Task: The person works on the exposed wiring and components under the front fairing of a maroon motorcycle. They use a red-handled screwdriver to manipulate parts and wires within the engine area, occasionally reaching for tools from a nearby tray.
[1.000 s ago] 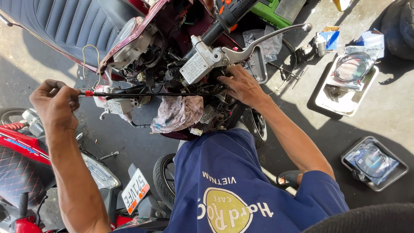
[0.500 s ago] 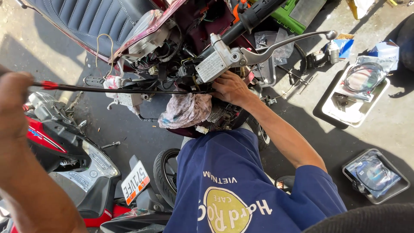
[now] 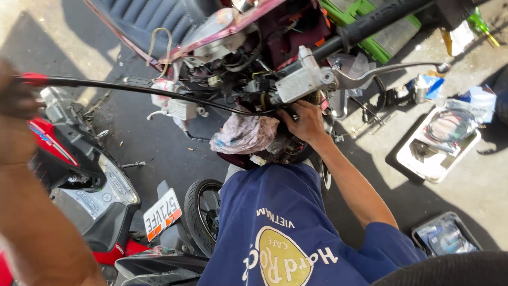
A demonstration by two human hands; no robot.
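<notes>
My left hand (image 3: 15, 99), blurred at the left edge, is closed on the red-tipped end of a long black cable (image 3: 143, 90). The cable runs right, stretched out, into the opened front of a maroon motorbike (image 3: 248, 58). My right hand (image 3: 304, 122) reaches into the wiring below the handlebar, fingers curled at the spot where the cable goes in; whether it grips the cable is hidden. A crumpled rag (image 3: 244, 133) is stuffed into the bike just left of that hand. A silver brake lever (image 3: 386, 70) and a black grip (image 3: 370, 24) stick out above it.
A red and grey scooter (image 3: 79, 169) with a white-and-orange plate (image 3: 162, 214) stands at lower left, beside a black wheel (image 3: 203, 209). Right, on the concrete, a white tray (image 3: 436, 145) holds parts; a clear container (image 3: 444, 238) lies nearer. Green panels (image 3: 370, 37) lie behind the handlebar.
My left hand has drawn the cable's red end further left, to the frame's edge, so more cable shows. My right hand has stayed inside the bike's front.
</notes>
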